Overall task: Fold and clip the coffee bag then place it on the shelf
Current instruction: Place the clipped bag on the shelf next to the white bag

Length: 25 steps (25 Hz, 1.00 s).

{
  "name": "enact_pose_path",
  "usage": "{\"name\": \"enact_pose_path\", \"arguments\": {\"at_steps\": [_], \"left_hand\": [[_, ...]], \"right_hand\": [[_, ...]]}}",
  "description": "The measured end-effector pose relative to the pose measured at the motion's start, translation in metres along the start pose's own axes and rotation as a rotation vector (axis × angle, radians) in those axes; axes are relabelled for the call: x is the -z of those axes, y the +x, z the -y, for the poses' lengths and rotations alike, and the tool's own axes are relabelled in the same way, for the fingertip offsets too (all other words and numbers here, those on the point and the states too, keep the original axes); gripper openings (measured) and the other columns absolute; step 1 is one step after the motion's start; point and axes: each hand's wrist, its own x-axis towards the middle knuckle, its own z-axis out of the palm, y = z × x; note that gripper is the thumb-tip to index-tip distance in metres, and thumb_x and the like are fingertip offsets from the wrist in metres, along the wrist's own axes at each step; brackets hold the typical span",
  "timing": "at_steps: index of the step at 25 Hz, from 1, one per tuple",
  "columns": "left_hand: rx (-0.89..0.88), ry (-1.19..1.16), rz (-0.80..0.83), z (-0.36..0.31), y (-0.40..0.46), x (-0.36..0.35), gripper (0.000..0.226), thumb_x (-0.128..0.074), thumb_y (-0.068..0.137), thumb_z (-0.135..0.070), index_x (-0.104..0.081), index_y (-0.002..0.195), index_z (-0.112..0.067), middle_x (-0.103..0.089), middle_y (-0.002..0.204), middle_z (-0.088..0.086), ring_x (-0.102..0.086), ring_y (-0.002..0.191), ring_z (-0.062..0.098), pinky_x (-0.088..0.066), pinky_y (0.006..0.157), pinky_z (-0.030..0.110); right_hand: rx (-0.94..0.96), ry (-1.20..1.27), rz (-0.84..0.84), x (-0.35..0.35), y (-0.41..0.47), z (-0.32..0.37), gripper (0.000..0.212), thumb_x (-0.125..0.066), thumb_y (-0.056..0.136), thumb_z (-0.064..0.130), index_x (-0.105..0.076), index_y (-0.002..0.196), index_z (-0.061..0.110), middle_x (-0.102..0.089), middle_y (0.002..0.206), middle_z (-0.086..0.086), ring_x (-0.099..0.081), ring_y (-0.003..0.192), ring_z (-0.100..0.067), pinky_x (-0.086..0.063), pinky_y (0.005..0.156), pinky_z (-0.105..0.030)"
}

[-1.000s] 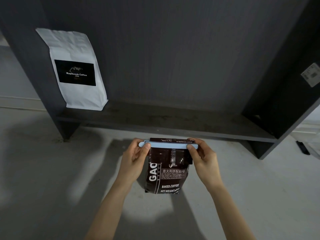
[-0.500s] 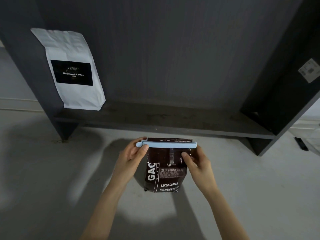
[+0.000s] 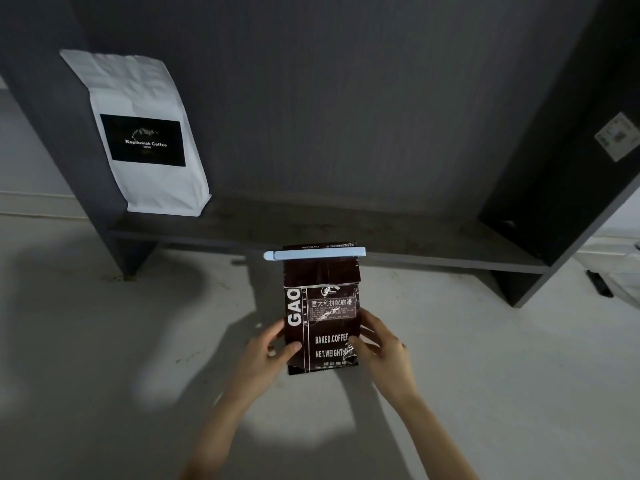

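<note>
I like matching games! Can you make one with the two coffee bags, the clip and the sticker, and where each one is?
Things:
1. white coffee bag
2. brown coffee bag
3. blue clip
4. sticker

Places:
A. across the brown bag's folded top
B. on the shelf unit's right side panel
C. standing at the shelf's left end
D. held between both hands

Pairs: 1-C, 2-D, 3-A, 4-B

The coffee bag (image 3: 322, 323) was dark brown with white lettering and a thin white vertical line, and the clip (image 3: 314, 254) across its top was pale blue. The second bag (image 3: 138, 133) was plain white with a black rectangular label bearing white text. The shelf (image 3: 311, 237) was dark grey with a faint vertical grain; the floor (image 3: 86, 341) was light grey.
</note>
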Motion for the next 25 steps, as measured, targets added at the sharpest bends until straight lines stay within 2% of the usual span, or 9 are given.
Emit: {"name": "enact_pose_path", "arguments": {"at_steps": [5, 8, 10, 13, 15, 18, 20, 24, 25], "left_hand": [[-0.048, -0.017, -0.041, -0.006, -0.005, 0.000, 0.047, -0.061, 0.081, -0.017, -0.046, 0.126, -0.012, -0.055, 0.128, 0.003, -0.049, 0.116, 0.012, -0.041, 0.093, 0.025], [-0.129, -0.039, -0.121, -0.022, -0.003, 0.013, 0.044, -0.061, 0.081, -0.014, -0.049, 0.123, -0.014, -0.055, 0.113, -0.012, -0.052, 0.098, -0.004, -0.038, 0.076, -0.001], [-0.159, -0.077, -0.158, -0.035, 0.005, 0.031, 0.043, -0.061, 0.081, -0.010, -0.050, 0.123, -0.014, -0.055, 0.106, -0.014, -0.052, 0.082, -0.020, -0.036, 0.062, -0.007], [-0.204, -0.053, -0.202, -0.055, 0.025, 0.065, 0.043, -0.059, 0.082, -0.010, -0.049, 0.123, -0.015, -0.056, 0.111, -0.007, -0.056, 0.082, -0.015, -0.037, 0.062, -0.007], [-0.294, 0.029, -0.257, -0.068, 0.041, 0.089, 0.041, -0.059, 0.082, -0.008, -0.050, 0.122, -0.011, -0.057, 0.112, -0.006, -0.054, 0.085, -0.017, -0.035, 0.064, -0.008], [-0.361, 0.124, -0.313, -0.082, 0.066, 0.122, 0.040, -0.059, 0.081, -0.006, -0.052, 0.120, -0.009, -0.053, 0.114, -0.002, -0.054, 0.097, 0.003, -0.035, 0.067, -0.007], [-0.379, 0.145, -0.328, -0.085, 0.083, 0.139, 0.039, -0.060, 0.081, -0.006, -0.052, 0.119, -0.008, -0.050, 0.112, 0.000, -0.052, 0.102, 0.014, -0.039, 0.074, 0.000], [-0.384, 0.160, -0.385, -0.083, 0.114, 0.161, 0.036, -0.059, 0.081, -0.005, -0.054, 0.117, -0.007, -0.053, 0.109, -0.001, -0.051, 0.101, 0.012, -0.038, 0.080, 0.006], [-0.365, 0.155, -0.390, -0.080, 0.121, 0.164, 0.036, -0.058, 0.082, -0.007, -0.053, 0.117, -0.007, -0.054, 0.109, -0.001, -0.051, 0.101, 0.012, -0.039, 0.084, 0.013]], "right_hand": [[0.027, -0.030, -0.023, -0.001, -0.002, 0.007, 0.045, -0.056, 0.083, 0.003, -0.051, 0.123, 0.022, -0.068, 0.106, -0.001, -0.064, 0.097, -0.012, -0.048, 0.074, -0.004], [0.083, -0.005, -0.046, -0.002, 0.004, 0.028, 0.044, -0.055, 0.084, 0.003, -0.051, 0.123, 0.021, -0.068, 0.105, 0.001, -0.065, 0.091, -0.007, -0.045, 0.067, 0.001], [0.152, 0.009, -0.057, -0.004, 0.016, 0.048, 0.043, -0.055, 0.084, 0.002, -0.052, 0.122, 0.022, -0.066, 0.102, 0.006, -0.062, 0.085, 0.006, -0.043, 0.065, 0.003], [0.250, 0.021, -0.049, -0.010, 0.043, 0.080, 0.041, -0.054, 0.085, 0.004, -0.052, 0.122, 0.020, -0.062, 0.102, 0.011, -0.054, 0.079, 0.024, -0.039, 0.064, 0.006], [0.298, -0.001, -0.020, -0.018, 0.064, 0.099, 0.040, -0.052, 0.086, 0.006, -0.050, 0.124, 0.020, -0.062, 0.102, 0.011, -0.052, 0.078, 0.026, -0.038, 0.066, 0.007], [0.355, -0.032, 0.004, -0.033, 0.093, 0.124, 0.040, -0.048, 0.088, 0.008, -0.048, 0.126, 0.020, -0.064, 0.103, 0.009, -0.054, 0.084, 0.016, -0.038, 0.070, 0.006], [0.388, -0.053, 0.006, -0.044, 0.112, 0.137, 0.041, -0.048, 0.088, 0.009, -0.047, 0.127, 0.021, -0.065, 0.099, 0.008, -0.055, 0.083, 0.009, -0.038, 0.069, 0.007], [0.399, -0.055, 0.060, -0.066, 0.145, 0.151, 0.043, -0.046, 0.088, 0.010, -0.042, 0.129, 0.023, -0.060, 0.095, 0.011, -0.054, 0.085, 0.006, -0.038, 0.067, 0.006], [0.395, -0.055, 0.086, -0.070, 0.152, 0.152, 0.043, -0.045, 0.089, 0.010, -0.040, 0.129, 0.023, -0.060, 0.097, 0.010, -0.054, 0.087, 0.004, -0.039, 0.066, 0.006]]}}
